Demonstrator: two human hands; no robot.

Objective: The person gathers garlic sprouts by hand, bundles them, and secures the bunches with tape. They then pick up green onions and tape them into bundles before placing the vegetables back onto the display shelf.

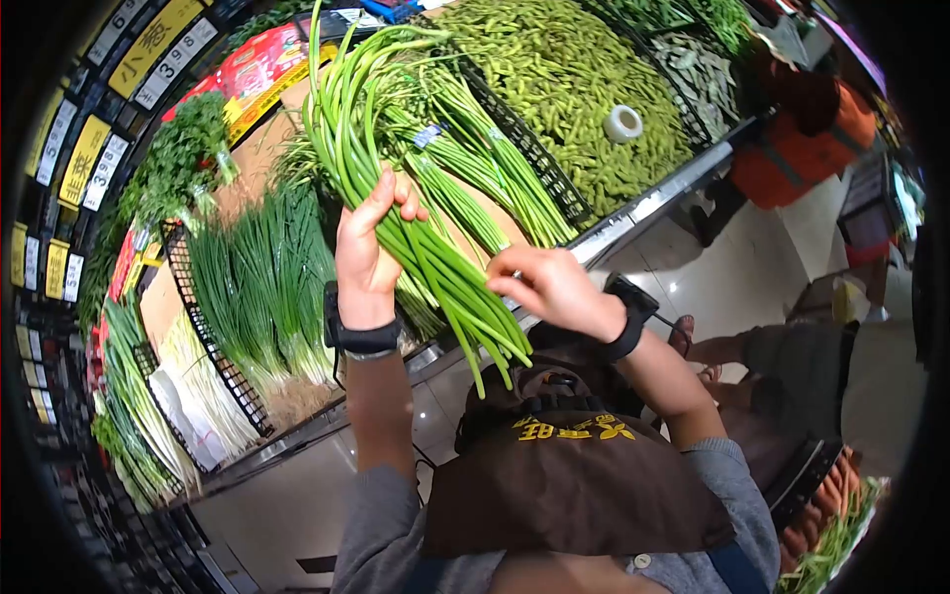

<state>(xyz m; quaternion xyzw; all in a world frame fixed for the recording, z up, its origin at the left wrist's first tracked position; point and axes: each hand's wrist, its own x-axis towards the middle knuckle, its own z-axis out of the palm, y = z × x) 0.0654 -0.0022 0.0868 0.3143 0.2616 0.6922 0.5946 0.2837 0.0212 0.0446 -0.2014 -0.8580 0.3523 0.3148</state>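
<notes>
A long bunch of green stems [427, 259] is gripped by my left hand [371, 238], its fingers wrapped round the middle. The lower ends hang over the display edge toward my apron. My right hand [539, 285] is at the right side of these lower ends, its fingers bent together; what they pinch, if anything, is too small to tell. Behind the held bunch lie more bundles of green stems [495, 168] on the display, one with a blue and white tag [427, 136].
Scallions [267, 277] and pale-stemmed greens [203, 386] lie at the left. Green pods [564, 89] with a white tape roll [622, 124] fill the upper right. A metal edge [633, 213] borders the display. A person in an orange vest [807, 148] is at the right.
</notes>
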